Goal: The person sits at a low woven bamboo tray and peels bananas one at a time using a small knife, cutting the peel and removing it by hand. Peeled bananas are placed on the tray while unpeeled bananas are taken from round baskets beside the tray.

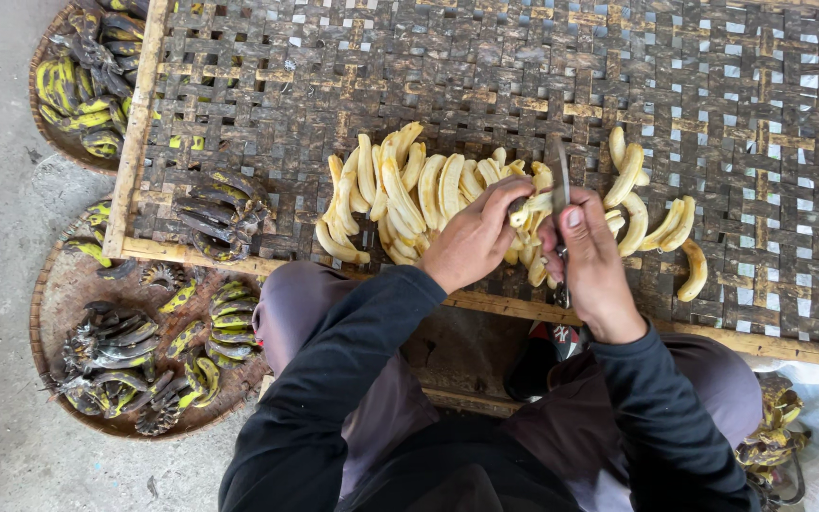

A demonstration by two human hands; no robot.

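while the right hand (588,254) grips a knife (559,180), the left hand (474,237) pinches the banana (529,208) beside it.

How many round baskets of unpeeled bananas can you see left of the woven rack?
2: one round basket at the top left corner, partly cut off, and another round basket at lower left beside the person's knee. More may lie out of frame.

Rough woven bamboo tray (485,76) with a wooden frame, glinting metal knife blade (559,175), matt pale peeled bananas (400,190)
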